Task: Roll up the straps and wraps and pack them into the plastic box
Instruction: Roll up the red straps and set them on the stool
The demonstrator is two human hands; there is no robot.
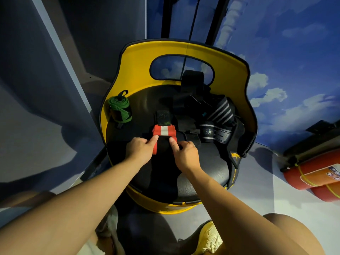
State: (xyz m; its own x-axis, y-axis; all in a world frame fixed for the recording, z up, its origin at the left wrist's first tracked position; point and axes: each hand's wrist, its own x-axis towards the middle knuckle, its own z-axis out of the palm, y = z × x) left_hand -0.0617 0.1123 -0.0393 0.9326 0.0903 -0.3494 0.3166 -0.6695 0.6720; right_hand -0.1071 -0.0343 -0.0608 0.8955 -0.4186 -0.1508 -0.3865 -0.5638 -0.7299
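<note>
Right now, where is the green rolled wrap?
In the head view the green rolled wrap sits on the left edge of the black seat, against the yellow chair back, apart from both hands.

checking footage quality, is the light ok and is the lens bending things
Head view: dim, bluish light; the black straps merge into the dark seat; the red wrap between both hands stays clear; wide-angle lens bows the edges, stretching the forearms.
</note>
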